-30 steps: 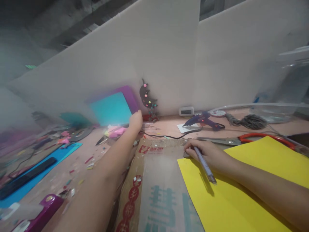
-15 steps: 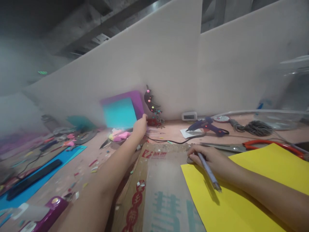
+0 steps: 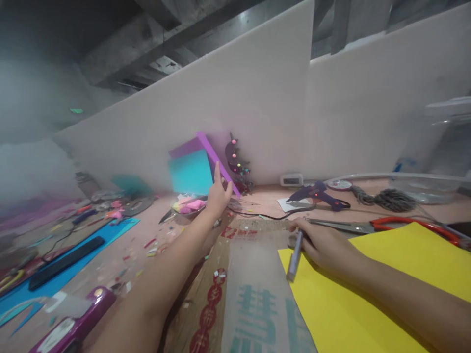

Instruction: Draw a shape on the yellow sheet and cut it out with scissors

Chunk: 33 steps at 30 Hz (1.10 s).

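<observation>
My left hand [image 3: 220, 197] reaches to the back of the table with index finger raised and thumb apart. It is at the slanted bright edge of a purple sheet [image 3: 213, 152], which leans on the wall behind a turquoise sheet [image 3: 191, 174]. I cannot tell how firmly the fingers touch it. My right hand [image 3: 322, 242] is closed round a light purple pen [image 3: 294, 262], which points down towards me. That hand rests over the corner of a yellow sheet [image 3: 353, 289]. Under its fingers is a small roundish thing, mostly hidden.
A printed cardboard piece [image 3: 253, 274] lies before me. Behind are a glue gun [image 3: 316, 195], orange-handled scissors [image 3: 360, 226], grey yarn [image 3: 393, 197] and a dark crescent ornament [image 3: 233, 157]. Scraps, a bowl of pink pieces [image 3: 189, 207] and a purple tool [image 3: 81, 318] occupy the left.
My left index finger has lifted and spread from the thumb. The purple sheet's right edge now slants down towards the hand. The pen has swung leftwards in my right hand.
</observation>
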Each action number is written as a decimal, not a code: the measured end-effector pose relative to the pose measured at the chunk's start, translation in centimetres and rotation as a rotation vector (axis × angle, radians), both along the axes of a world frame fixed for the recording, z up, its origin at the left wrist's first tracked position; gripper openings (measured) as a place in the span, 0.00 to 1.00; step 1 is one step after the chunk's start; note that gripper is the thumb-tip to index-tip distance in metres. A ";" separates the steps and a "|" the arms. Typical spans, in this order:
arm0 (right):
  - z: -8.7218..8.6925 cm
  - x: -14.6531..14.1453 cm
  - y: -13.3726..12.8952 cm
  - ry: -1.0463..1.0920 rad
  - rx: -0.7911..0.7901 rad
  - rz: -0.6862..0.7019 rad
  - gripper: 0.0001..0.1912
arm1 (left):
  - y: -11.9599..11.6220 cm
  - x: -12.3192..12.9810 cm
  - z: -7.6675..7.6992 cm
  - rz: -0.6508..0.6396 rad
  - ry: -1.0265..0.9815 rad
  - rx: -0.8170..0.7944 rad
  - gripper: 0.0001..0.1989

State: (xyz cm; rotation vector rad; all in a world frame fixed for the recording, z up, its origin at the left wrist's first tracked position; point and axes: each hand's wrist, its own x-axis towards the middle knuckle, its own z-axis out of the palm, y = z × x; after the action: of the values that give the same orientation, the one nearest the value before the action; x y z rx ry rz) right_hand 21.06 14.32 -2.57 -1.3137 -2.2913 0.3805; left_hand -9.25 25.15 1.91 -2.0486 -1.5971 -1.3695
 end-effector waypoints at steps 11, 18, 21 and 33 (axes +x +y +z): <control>3.7 0.1 -1.8 -0.015 0.200 -0.105 0.16 | -1.1 -0.6 1.0 -0.025 -0.229 0.107 0.45; 7.4 -5.5 0.1 -0.028 0.058 0.103 0.14 | -1.2 -1.4 1.8 -0.029 -0.026 0.043 0.47; 8.9 -9.4 5.2 0.041 0.081 0.155 0.15 | -1.6 -1.3 1.9 -0.012 0.078 0.014 0.48; 8.0 -16.3 12.9 0.704 -0.328 0.294 0.19 | -2.1 -2.9 3.4 -0.348 0.113 -0.001 0.46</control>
State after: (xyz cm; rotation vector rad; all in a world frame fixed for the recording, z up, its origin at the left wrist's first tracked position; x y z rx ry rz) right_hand 4.73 27.20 5.39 -0.7796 -1.8430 1.1534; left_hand -12.17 23.09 5.33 -2.4421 -1.2369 -1.3235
